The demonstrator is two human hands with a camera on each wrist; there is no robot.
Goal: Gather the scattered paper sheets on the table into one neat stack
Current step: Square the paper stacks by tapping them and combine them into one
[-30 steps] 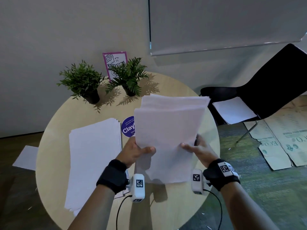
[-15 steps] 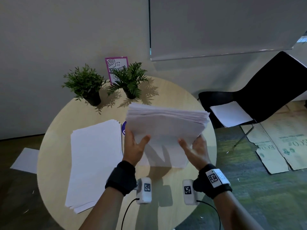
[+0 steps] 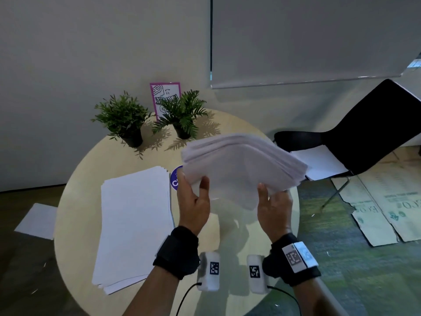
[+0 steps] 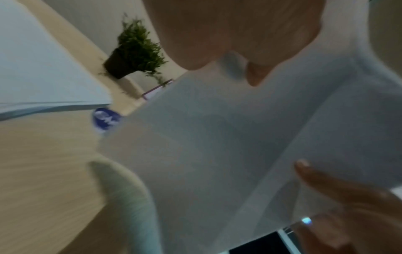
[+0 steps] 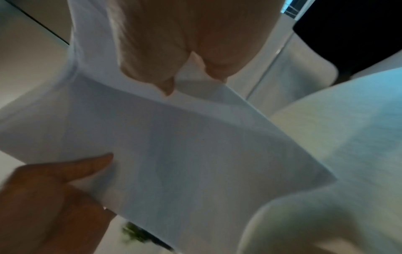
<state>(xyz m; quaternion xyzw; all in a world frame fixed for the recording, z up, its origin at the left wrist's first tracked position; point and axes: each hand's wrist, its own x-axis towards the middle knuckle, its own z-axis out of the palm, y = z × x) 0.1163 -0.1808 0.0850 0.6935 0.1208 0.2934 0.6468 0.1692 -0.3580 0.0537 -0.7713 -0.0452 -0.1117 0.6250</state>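
A thick bundle of white paper sheets [image 3: 241, 165] hangs in the air over the round wooden table [image 3: 75, 201], its edges fanned and uneven. My left hand [image 3: 193, 201] grips its near left edge, thumb on top and fingers underneath. My right hand [image 3: 272, 206] grips the near right edge the same way. Both wrist views are blurred and mostly filled by the sheets [image 4: 217, 146] [image 5: 174, 146]. A second stack of white sheets [image 3: 134, 224] lies flat on the left half of the table, slightly fanned at its edges.
Two potted plants [image 3: 123, 119] [image 3: 182, 117] and a pink-framed card [image 3: 165, 96] stand at the table's far edge. A blue round sticker [image 3: 175, 181] lies mid-table. A black chair [image 3: 364, 133] at right carries a sheet [image 3: 319, 163]. Another sheet [image 3: 36, 220] lies on the floor at left, cardboard [image 3: 387, 201] at right.
The bundle has tipped from facing me to nearly flat and swung slightly right. Both hands keep their hold and have moved away from me. The stack on the table has not moved.
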